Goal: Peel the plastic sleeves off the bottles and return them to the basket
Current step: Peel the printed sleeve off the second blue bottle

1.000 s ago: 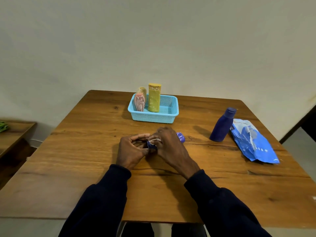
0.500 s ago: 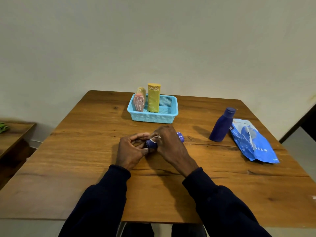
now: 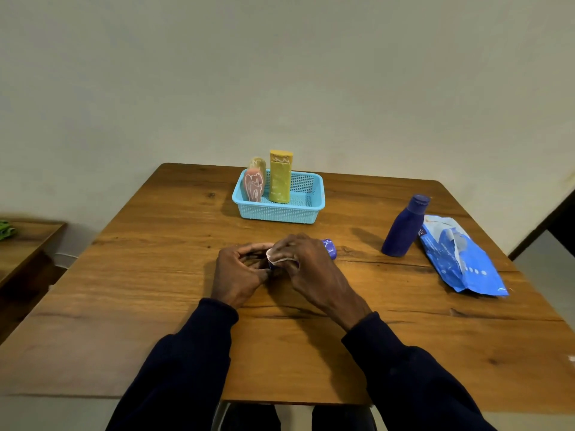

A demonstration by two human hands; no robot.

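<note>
A small blue bottle [image 3: 329, 247] lies on its side on the wooden table [image 3: 155, 275], mostly hidden under my hands. My right hand [image 3: 308, 269] grips its body from above. My left hand [image 3: 241, 272] pinches at its near end, where a white edge of the plastic sleeve [image 3: 277, 258] curls up. A light-blue basket [image 3: 280, 213] stands at the back with a yellow bottle [image 3: 280, 177], a pink bottle [image 3: 254, 185] and a tan one [image 3: 259, 164] behind it. A bare dark-blue bottle [image 3: 403, 227] stands at the right.
A crumpled blue plastic sleeve [image 3: 457, 256] lies to the right of the dark-blue bottle, close to the table's right edge. A lower wooden surface [image 3: 21, 244] with something green on it sits at the far left. A wall rises behind the table.
Both hands stay on the lying bottle with only small finger shifts. The white edge of the sleeve shows a little more than before.
</note>
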